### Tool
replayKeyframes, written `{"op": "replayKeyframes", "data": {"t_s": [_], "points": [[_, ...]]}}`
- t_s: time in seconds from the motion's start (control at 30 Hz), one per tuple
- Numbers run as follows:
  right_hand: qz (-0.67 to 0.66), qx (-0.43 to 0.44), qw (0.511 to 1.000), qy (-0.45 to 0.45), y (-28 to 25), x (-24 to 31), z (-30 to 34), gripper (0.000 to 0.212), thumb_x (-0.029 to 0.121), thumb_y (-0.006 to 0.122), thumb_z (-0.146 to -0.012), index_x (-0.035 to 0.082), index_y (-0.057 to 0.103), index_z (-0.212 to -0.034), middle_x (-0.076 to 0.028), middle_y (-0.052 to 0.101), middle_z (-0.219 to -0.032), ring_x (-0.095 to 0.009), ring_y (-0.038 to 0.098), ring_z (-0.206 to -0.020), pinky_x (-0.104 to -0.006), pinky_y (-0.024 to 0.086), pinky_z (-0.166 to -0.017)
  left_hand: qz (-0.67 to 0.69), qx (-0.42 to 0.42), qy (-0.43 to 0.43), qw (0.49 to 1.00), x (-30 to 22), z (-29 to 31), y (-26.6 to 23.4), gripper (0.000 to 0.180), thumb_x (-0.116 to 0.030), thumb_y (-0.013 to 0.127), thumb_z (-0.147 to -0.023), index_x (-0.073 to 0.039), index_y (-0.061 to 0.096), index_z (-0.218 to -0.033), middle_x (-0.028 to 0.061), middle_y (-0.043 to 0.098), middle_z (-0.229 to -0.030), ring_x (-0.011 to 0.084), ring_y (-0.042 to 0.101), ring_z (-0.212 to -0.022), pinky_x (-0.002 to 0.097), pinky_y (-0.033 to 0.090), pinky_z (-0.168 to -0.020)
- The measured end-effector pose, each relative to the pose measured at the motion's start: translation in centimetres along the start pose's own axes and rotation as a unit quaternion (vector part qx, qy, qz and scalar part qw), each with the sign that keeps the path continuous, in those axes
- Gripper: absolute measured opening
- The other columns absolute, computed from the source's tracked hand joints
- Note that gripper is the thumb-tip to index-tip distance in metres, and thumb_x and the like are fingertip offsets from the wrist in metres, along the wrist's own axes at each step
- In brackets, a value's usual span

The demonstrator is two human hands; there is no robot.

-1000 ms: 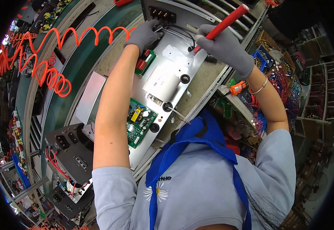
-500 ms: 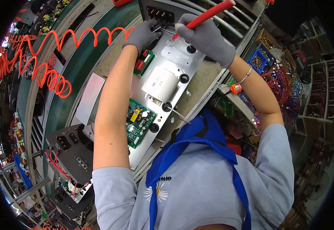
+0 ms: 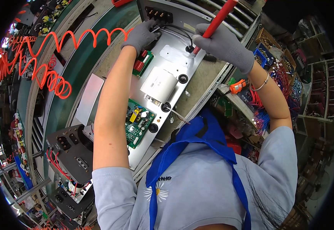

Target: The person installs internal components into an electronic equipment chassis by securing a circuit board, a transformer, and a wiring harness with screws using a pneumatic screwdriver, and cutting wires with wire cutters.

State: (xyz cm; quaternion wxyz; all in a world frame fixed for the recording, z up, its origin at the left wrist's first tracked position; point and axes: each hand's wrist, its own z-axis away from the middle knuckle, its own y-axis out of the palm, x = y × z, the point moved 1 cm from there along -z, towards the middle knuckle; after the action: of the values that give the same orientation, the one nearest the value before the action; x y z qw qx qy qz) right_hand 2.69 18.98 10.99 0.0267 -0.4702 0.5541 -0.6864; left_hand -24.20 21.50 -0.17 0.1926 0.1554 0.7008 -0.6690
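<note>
My right hand (image 3: pixel 228 45), in a grey knit glove, is closed around a long red stick-shaped tool (image 3: pixel 221 17). The tool's lower end meets the metal plate (image 3: pixel 184 65) beside a black grommet (image 3: pixel 190 49). A black cable (image 3: pixel 180 30) runs from that grommet toward my left hand (image 3: pixel 143 35), also gloved. Its fingers are curled at a small metal piece near the cable's far end; what they grip is partly hidden. On the plate sit a white cylindrical capacitor (image 3: pixel 159 85), a green circuit board (image 3: pixel 140 124) and a smaller board with red parts (image 3: pixel 142 63).
A dark upright panel (image 3: pixel 182 14) with brass terminals borders the plate's far end. Orange coiled air hoses (image 3: pixel 79 37) hang at left. More dark panel units (image 3: pixel 69 153) stand lower left. At right are a blue parts bin (image 3: pixel 260 57), wire bundles and an orange tool (image 3: pixel 237 86).
My right hand has moved right and slightly down with the red tool, from the clear patch on the plate to the grommet. More of the black cable shows. My left hand stays nearly still.
</note>
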Motion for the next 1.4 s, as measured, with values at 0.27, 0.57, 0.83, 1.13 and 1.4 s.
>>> {"op": "replayKeyframes", "data": {"t_s": [0.27,0.57,0.83,1.13,1.4], "points": [[0.019,0.013,1.000,-0.018,0.3,-0.2,0.7,0.026,0.025,0.055,-0.088,0.001,0.060,-0.079,-0.006,0.053,-0.059,-0.012,0.056,-0.056,-0.0283,0.046,-0.056,0.031,0.011,0.013,0.999,-0.4,0.1,-0.3,0.055,-0.027,0.073,-0.082,-0.005,0.056,-0.129,0.0187,0.063,-0.121,0.0325,0.060,-0.113,0.0371,0.046,-0.095],[-0.061,-0.003,0.998,0.015,1.6,1.3,0.8,0.027,0.026,0.055,-0.085,0.000,0.058,-0.076,-0.006,0.056,-0.060,-0.014,0.059,-0.053,-0.0280,0.048,-0.055,0.007,0.003,0.054,0.999,-0.1,0.1,-0.6,0.054,-0.038,0.062,-0.089,-0.009,0.054,-0.134,0.0205,0.062,-0.121,0.0366,0.060,-0.112,0.0402,0.048,-0.092],[-0.161,-0.045,0.986,0.013,1.0,0.3,0.2,0.039,0.036,0.058,-0.085,0.000,0.060,-0.069,-0.009,0.057,-0.056,-0.019,0.061,-0.055,-0.0320,0.050,-0.058,-0.049,-0.001,0.073,0.996,-3.0,2.0,-4.9,0.044,-0.042,0.052,-0.098,-0.002,0.063,-0.114,0.0150,0.069,-0.093,0.0282,0.066,-0.085,0.0355,0.050,-0.079],[-0.274,-0.265,0.924,0.013,-5.7,1.0,7.9,0.026,0.025,0.054,-0.092,0.004,0.067,-0.084,0.003,0.053,-0.056,-0.001,0.042,-0.046,-0.0174,0.030,-0.043,0.315,0.064,-0.043,0.946,-6.8,5.9,-6.5,0.034,-0.026,0.057,-0.095,0.001,0.059,-0.116,0.0066,0.067,-0.090,0.0153,0.068,-0.078,0.0263,0.051,-0.067],[-0.374,-0.346,0.858,0.066,-4.8,-1.2,12.2,0.026,0.023,0.054,-0.094,0.002,0.067,-0.087,0.001,0.054,-0.057,0.000,0.040,-0.046,-0.0164,0.028,-0.042,0.406,0.185,-0.121,0.887,-6.1,6.4,-3.1,0.033,-0.008,0.063,-0.090,0.002,0.058,-0.121,0.0063,0.062,-0.100,0.0136,0.066,-0.080,0.0264,0.060,-0.073]]}}
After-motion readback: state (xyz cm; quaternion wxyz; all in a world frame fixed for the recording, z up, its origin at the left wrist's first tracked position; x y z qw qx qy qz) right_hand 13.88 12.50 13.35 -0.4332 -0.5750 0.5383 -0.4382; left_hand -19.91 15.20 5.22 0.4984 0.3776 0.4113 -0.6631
